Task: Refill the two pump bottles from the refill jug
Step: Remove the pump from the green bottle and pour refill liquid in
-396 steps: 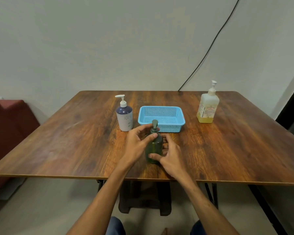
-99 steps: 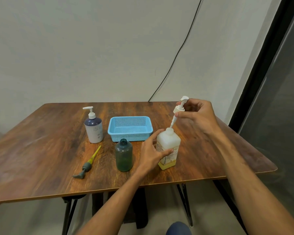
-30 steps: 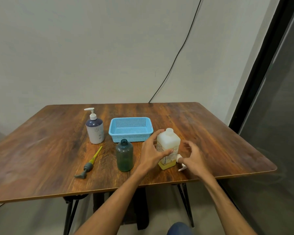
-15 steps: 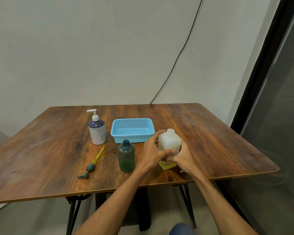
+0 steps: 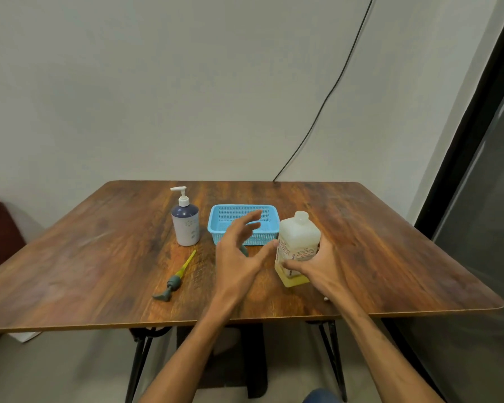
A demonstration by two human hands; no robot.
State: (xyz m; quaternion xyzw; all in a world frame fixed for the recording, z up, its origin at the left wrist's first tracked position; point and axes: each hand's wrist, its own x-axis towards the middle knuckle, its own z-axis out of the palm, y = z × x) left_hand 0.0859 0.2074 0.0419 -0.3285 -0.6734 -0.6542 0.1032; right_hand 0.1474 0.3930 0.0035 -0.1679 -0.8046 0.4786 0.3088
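Jug (image 5: 298,242) stood uncapped near the table's (image 5: 99,271) front-right edge, the right hand (image 5: 317,266) curled around its lower body. The left hand (image 5: 239,251), fingers spread and holding nothing, hovered just beside it, hiding most of the green bottle (image 5: 246,251). Pouring looked next: lift the jug and tilt its neck over that bottle, the left hand steadying it. The loose pump (image 5: 173,279) lay toward the left; farther back stood the basket (image 5: 242,207) and the white bottle (image 5: 186,228), its pump not yet off.
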